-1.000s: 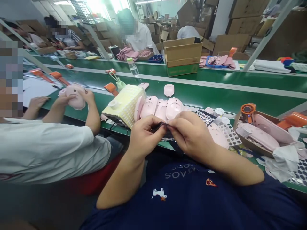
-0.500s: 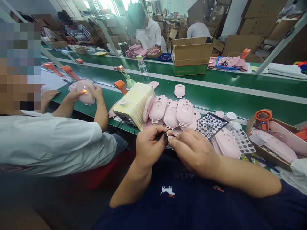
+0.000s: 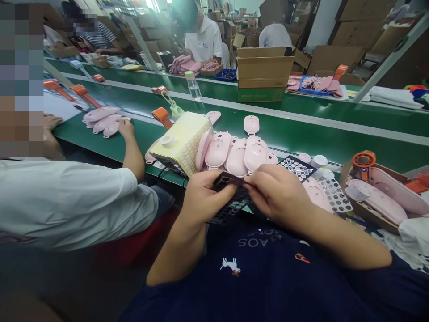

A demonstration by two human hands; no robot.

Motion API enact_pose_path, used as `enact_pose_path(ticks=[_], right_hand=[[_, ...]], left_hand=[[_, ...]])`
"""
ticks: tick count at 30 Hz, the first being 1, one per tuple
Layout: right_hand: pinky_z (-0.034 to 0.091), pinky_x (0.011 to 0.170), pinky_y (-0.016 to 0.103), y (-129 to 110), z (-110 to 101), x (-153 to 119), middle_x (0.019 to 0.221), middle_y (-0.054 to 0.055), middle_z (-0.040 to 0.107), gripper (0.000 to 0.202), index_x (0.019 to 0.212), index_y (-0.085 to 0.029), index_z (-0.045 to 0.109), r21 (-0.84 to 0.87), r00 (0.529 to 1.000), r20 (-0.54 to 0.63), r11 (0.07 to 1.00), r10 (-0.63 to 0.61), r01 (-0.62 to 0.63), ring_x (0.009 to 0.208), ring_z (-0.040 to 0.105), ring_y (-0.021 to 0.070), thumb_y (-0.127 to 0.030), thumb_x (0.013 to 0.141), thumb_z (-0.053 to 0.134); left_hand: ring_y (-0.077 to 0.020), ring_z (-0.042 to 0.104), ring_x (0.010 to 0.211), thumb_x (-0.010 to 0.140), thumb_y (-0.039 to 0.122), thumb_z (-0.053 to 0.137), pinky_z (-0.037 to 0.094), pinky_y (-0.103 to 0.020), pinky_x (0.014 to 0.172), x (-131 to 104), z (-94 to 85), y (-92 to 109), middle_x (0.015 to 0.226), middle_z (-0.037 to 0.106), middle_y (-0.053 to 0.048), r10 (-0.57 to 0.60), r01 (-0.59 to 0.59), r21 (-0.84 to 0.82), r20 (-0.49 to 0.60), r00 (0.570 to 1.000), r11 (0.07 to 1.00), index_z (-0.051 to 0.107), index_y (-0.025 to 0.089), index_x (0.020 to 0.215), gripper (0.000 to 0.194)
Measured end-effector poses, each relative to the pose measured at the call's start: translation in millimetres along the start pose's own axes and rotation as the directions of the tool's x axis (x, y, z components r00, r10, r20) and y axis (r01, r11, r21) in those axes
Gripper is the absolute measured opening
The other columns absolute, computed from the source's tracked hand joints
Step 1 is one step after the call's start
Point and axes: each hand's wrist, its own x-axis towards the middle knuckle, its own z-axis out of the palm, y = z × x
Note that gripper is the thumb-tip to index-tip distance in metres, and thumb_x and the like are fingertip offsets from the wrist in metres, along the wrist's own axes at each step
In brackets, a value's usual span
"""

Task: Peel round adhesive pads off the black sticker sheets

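My left hand (image 3: 203,197) is closed on a black sheet of round stickers (image 3: 229,209), thumb on top. The sheet is bent and hangs down in front of my shirt. My right hand (image 3: 281,192) pinches at the sheet's upper right edge; whether a loose sticker is between its fingertips is too small to tell. Just beyond my hands lie several pale pink oval plastic shells (image 3: 217,150), overlapping. A second dark sheet of round stickers (image 3: 296,167) lies beyond my right hand, beside a sheet with dark round dots (image 3: 337,194).
A yellow box (image 3: 187,129) stands left of the shells. On the right, a cardboard box (image 3: 345,174) holds pink shells and an orange handheld fan (image 3: 365,163). At left a co-worker's hand (image 3: 125,127) touches a pink shell pile (image 3: 103,120). A bottle (image 3: 193,87) stands farther back.
The sticker sheet now shows below my hands; before, only a small dark piece and a thin ring showed at my fingertips. The co-worker's pink shell has gone from the raised hands to the bench.
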Motion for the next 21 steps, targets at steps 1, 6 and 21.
enact_pose_path(ticks=[1, 6, 21], right_hand=[[0.043, 0.060, 0.029, -4, 2, -2, 0.071, 0.005, 0.062, 0.024, 0.080, -0.015, 0.064, -0.045, 0.999, -0.028, 0.999, -0.028, 0.027, 0.066, 0.052, 0.0166, -0.016, 0.098, 0.049], [0.042, 0.061, 0.029, -16, 5, -10, 0.069, 0.004, 0.062, 0.021, 0.086, -0.013, 0.068, -0.127, 0.988, -0.087, 0.985, -0.128, 0.116, 0.064, 0.049, 0.0162, -0.011, 0.099, 0.050], [0.044, 0.063, 0.031, -13, -6, -7, 0.072, 0.005, 0.063, 0.022, 0.078, -0.016, 0.063, -0.058, 0.999, 0.009, 0.997, 0.053, -0.052, 0.068, 0.054, 0.0179, -0.014, 0.096, 0.051]], left_hand=[[-0.0131, 0.057, 0.052, 0.074, 0.026, 0.070, 0.044, -0.023, 0.052, -1, 1.3, 0, 0.059, 0.067, 0.000, 0.018, -0.018, 0.011, -0.038, 0.999, 1.000, 0.072, 0.016, 0.067, 0.012], [-0.0130, 0.061, 0.054, 0.071, 0.026, 0.074, 0.047, -0.022, 0.054, -2, 2.3, 1, 0.061, 0.070, -0.001, 0.016, -0.014, 0.028, -0.102, 0.995, 1.000, 0.072, 0.016, 0.068, 0.010], [-0.0113, 0.052, 0.050, 0.062, 0.030, 0.083, 0.041, -0.021, 0.047, -2, -2.6, -4, 0.054, 0.060, 0.001, -0.110, 0.104, -0.052, -0.115, 0.987, 0.993, 0.066, 0.015, 0.058, 0.023]])
